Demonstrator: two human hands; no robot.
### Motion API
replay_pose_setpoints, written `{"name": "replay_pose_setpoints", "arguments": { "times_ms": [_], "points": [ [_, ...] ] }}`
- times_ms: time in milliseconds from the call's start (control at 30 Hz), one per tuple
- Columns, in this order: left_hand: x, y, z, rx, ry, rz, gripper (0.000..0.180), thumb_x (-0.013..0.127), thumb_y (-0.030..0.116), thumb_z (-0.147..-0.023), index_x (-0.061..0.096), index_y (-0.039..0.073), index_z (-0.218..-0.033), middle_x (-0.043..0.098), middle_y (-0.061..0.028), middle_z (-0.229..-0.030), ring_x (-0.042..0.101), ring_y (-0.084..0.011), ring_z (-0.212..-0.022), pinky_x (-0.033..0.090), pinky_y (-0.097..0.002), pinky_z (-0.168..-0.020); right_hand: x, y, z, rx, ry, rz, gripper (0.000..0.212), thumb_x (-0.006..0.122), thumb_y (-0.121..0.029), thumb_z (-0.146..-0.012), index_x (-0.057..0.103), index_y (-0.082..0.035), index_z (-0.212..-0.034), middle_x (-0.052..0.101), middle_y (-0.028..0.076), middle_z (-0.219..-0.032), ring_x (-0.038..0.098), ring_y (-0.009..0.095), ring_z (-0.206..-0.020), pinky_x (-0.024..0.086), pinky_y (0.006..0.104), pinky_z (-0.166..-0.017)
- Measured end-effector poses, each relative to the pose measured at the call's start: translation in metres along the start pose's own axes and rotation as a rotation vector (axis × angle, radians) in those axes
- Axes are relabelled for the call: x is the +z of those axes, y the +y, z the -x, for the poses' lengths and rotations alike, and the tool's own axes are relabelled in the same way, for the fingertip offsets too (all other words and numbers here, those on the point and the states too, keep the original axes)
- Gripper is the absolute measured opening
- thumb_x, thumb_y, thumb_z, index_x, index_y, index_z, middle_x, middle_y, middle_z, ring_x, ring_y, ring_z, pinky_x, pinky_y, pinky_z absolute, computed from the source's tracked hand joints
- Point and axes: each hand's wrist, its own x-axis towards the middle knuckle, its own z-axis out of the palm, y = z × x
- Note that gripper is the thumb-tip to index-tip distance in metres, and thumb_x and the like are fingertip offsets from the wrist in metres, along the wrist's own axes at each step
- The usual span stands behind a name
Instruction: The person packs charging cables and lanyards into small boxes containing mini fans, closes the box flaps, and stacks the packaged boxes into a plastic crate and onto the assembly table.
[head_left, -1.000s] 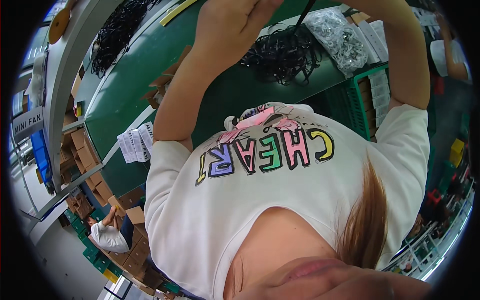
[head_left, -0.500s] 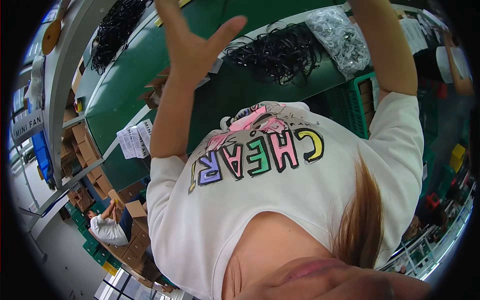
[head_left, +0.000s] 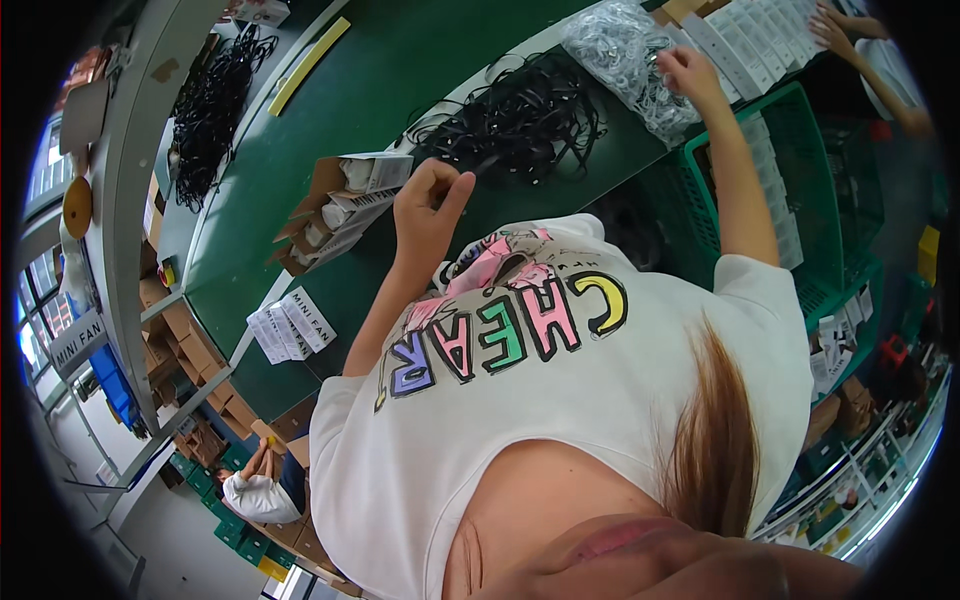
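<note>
My left hand point(head_left: 432, 205) is held over the near side of the green table, its fingers curled toward the thumb. Just beyond it lies a tangled heap of black straps point(head_left: 530, 125); whether one is in the fingers is too hard to make out. Over to the right, my right hand point(head_left: 692, 78) pinches at the edge of a pile of clear plastic bags point(head_left: 615, 45), fingertips together on one. Left of my left hand stands an open brown carton point(head_left: 322, 190) holding white boxes point(head_left: 375, 172).
Flat white printed boxes point(head_left: 292, 325) lie at the table's left edge. A green crate point(head_left: 705, 200) with white packs stands at my right. Beyond are a yellow strip point(head_left: 310, 65) and another black strap heap point(head_left: 215, 115). Another person's hands point(head_left: 835, 30) work at far right.
My left hand has come down toward me from the upper edge and curled from spread fingers. My right hand has come into view at the clear bags. The whole view has shifted.
</note>
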Motion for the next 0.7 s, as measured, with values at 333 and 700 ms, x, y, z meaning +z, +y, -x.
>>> {"name": "replay_pose_setpoints", "arguments": {
  "times_ms": [333, 700],
  "points": [
    [0.0, -0.012, 0.021, -0.182, -0.033, 0.256, 0.02, 0.05, 0.011, -0.099, 0.048, 0.007, -0.08, 0.045, 0.0035, -0.069, 0.042, -0.0055, -0.063, 0.038, -0.0192, -0.061, 0.039, 0.081, -0.001, 0.024, 0.284, 0.669, 0.029, 0.063, -0.036, -0.089, 0.066, -0.008, -0.092, 0.067, 0.015, -0.093, 0.065, 0.035, -0.09, 0.051, 0.0459, -0.073],
    [-0.016, -0.005, 0.038, 0.015, -0.009, 0.212, 0.035, 0.049, 0.009, -0.101, 0.044, 0.003, -0.136, 0.052, 0.0005, -0.075, 0.044, -0.0037, -0.067, 0.034, -0.0183, -0.06, 0.093, -0.104, 0.094, -0.181, -0.192, -0.621, 0.042, 0.065, -0.013, -0.092, 0.054, 0.0, -0.13, 0.065, 0.004, -0.08, 0.056, 0.006, -0.063, 0.045, 0.0197, -0.06]
  ]
}}
